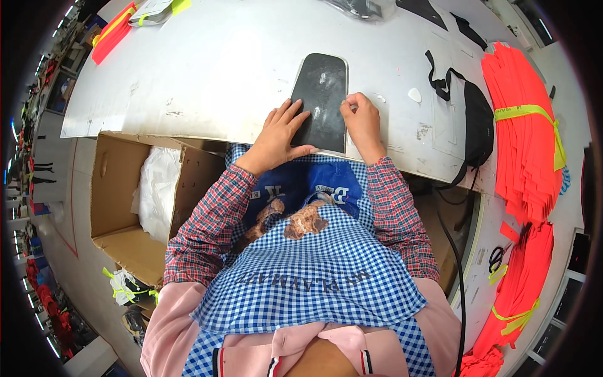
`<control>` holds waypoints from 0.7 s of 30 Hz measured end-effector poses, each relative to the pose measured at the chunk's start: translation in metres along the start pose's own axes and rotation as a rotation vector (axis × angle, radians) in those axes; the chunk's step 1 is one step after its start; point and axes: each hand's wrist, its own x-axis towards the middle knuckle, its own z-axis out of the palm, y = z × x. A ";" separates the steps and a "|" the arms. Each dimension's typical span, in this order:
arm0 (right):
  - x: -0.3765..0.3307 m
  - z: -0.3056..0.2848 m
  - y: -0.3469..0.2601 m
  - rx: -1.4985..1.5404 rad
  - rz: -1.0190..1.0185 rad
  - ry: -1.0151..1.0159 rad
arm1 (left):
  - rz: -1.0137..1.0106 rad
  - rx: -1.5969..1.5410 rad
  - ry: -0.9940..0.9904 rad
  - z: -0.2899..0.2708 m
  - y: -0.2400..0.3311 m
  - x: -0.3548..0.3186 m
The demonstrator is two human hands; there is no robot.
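Observation:
A flat black panel (pixel 321 94) with rounded far corners and a thin pale rim lies on the white table, its near end close to the table's front edge. My left hand (pixel 276 138) rests on the panel's left side with fingers spread. At the panel's right edge, my right hand (pixel 362 124) has its thumb and fingertips pinched together. Whatever sits in that pinch is too small to make out. Just right of this hand, a white teardrop-shaped chip (pixel 414 95) and a smaller white scrap (pixel 380 98) lie on the tabletop.
Bundled orange-red fabric pieces (pixel 521 125) line the right side, beside a black strapped bag (pixel 478 119). Scissors (pixel 497 257) lie lower right. A black cable (pixel 453 251) hangs off the table. An opened cardboard box (pixel 119 182) with white plastic stands at left.

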 end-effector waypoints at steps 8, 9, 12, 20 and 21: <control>0.000 0.000 0.001 0.026 -0.025 0.022 | 0.003 0.004 -0.014 0.000 -0.001 0.001; 0.000 0.000 0.001 0.021 -0.014 0.014 | 0.002 0.009 -0.002 0.000 -0.001 0.001; 0.000 0.001 0.002 0.039 0.010 0.006 | 0.016 0.005 0.004 -0.001 -0.001 0.000; 0.005 0.005 0.007 0.288 0.091 0.062 | 0.019 0.001 0.012 0.001 -0.001 -0.001; 0.005 0.005 0.007 0.277 0.107 0.054 | 0.020 0.005 0.025 0.001 -0.001 -0.001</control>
